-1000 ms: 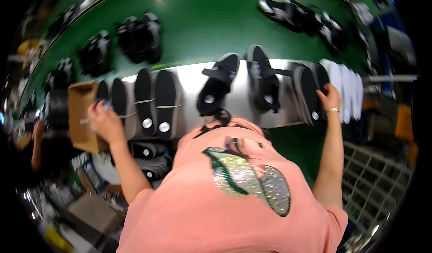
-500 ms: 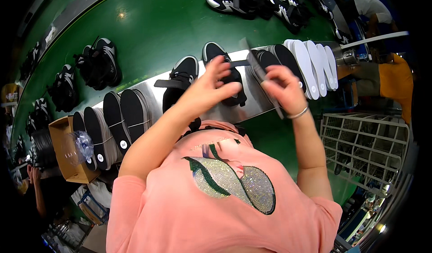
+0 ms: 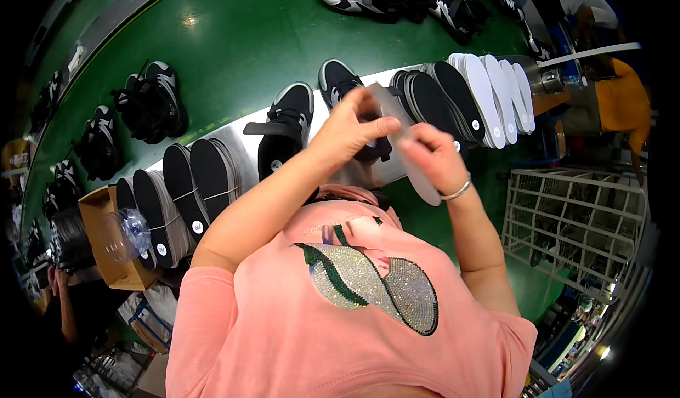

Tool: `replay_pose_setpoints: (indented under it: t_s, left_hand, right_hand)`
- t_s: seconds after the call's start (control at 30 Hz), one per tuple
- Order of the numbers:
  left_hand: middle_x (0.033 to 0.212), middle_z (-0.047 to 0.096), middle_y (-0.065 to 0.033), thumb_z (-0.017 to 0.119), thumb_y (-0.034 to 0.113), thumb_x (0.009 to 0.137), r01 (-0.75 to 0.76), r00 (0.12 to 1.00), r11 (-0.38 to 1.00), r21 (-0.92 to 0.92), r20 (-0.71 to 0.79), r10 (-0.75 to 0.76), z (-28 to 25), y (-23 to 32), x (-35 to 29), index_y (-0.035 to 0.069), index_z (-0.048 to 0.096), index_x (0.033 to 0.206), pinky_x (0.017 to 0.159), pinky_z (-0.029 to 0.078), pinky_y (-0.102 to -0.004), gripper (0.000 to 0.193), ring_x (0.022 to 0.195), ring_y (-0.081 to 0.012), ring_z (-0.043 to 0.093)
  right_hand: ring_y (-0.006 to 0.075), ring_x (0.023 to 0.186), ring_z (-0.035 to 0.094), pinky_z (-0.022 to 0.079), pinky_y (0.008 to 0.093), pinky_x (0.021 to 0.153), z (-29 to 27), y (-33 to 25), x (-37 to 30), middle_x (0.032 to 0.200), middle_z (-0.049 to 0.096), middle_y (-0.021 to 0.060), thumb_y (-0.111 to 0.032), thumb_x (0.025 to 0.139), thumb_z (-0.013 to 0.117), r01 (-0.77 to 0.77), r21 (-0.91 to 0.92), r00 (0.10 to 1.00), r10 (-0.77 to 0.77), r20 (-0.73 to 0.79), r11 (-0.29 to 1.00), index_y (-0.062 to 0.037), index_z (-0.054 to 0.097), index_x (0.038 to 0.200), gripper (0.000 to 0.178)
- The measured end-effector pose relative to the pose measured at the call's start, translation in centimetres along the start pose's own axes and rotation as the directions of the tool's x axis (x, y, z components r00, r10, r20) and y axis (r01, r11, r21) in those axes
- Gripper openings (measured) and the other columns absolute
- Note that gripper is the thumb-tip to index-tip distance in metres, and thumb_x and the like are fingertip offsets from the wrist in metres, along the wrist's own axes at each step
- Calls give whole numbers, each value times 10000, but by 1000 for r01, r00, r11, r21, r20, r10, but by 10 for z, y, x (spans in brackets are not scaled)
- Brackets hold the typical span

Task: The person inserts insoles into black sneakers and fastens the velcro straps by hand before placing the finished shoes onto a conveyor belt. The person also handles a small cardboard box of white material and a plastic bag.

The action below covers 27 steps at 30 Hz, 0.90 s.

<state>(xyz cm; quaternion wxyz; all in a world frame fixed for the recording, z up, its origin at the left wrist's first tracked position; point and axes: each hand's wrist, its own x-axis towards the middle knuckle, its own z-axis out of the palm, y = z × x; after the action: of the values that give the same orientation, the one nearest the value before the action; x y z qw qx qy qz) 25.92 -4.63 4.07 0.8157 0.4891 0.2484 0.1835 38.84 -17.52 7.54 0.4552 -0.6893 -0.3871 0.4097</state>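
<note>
A grey-faced insole (image 3: 421,180) is held slanting in front of my chest, slightly blurred. My left hand (image 3: 352,127) pinches its upper part, with the thumb across the face. My right hand (image 3: 438,158) grips its middle from the other side. Behind the left hand lies a black shoe (image 3: 336,79) with a silver toe, its heel end partly hidden. Beside it, its strap spread out to the left, is a second black shoe (image 3: 290,107) with a round white label showing inside.
Tied black insole stacks (image 3: 212,168) line the metal ledge at left, next to a cardboard box (image 3: 106,214). More black insoles (image 3: 425,97) and white insoles (image 3: 476,93) stand at right. Finished-looking shoes (image 3: 152,100) rest on the green surface. A wire rack (image 3: 567,221) is at right.
The insole has turned from nearly edge-on to show its grey face. My left hand has moved right and closed on it; my right hand has shifted slightly down and left.
</note>
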Motion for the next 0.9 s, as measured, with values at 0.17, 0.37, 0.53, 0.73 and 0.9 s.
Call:
replay_pose_setpoints:
  t_s: [0.17, 0.37, 0.53, 0.73, 0.9]
  left_hand:
    - [1156, 458, -157, 736, 250, 603, -172, 912, 251, 953, 57, 406, -19, -19, 20, 19, 415, 1173, 902, 341, -393, 693, 1102, -306, 399]
    - [834, 595, -157, 642, 183, 674, 14, 956, 483, 875, -153, 250, -18, -23, 39, 35, 519, 965, 708, 445, -374, 349, 814, -320, 572]
    - [711, 596, -175, 571, 281, 773, 1, 969, 491, 871, -121, 213, -16, -18, 35, 15, 537, 852, 629, 453, -395, 279, 708, -346, 586]
    - [745, 584, -234, 523, 268, 762, 98, 972, 624, 775, -209, 106, -27, -30, 40, -19, 520, 830, 683, 438, -452, 294, 749, -397, 564]
    - [769, 575, -248, 503, 236, 782, 155, 959, 616, 772, -268, 95, -28, -40, 45, -27, 513, 831, 700, 419, -466, 268, 766, -411, 551]
  right_hand:
    - [35, 550, 451, 364, 184, 510, -27, -22, -9, 621, 520, -24, -230, 797, 598, -434, 200, 901, 423, 96, 878, -56, 556, 720, 195]
    - [24, 545, 419, 326, 188, 479, -34, -1, -4, 573, 470, -48, -265, 796, 595, -538, -59, 800, 532, 277, 841, -47, 564, 657, 260]
    - [197, 526, 515, 412, 324, 536, -16, 17, 20, 599, 558, 81, -289, 769, 541, -270, -496, 878, 423, 226, 825, -31, 608, 669, 284]
    - [288, 790, 549, 453, 412, 657, 44, 31, 38, 767, 570, 126, -230, 713, 522, 137, -909, 989, -8, 146, 393, -60, 626, 657, 207]
    - [264, 840, 528, 442, 401, 687, 26, 16, 27, 823, 556, 112, -297, 668, 589, 144, -944, 983, 65, 171, 297, -57, 577, 818, 284]
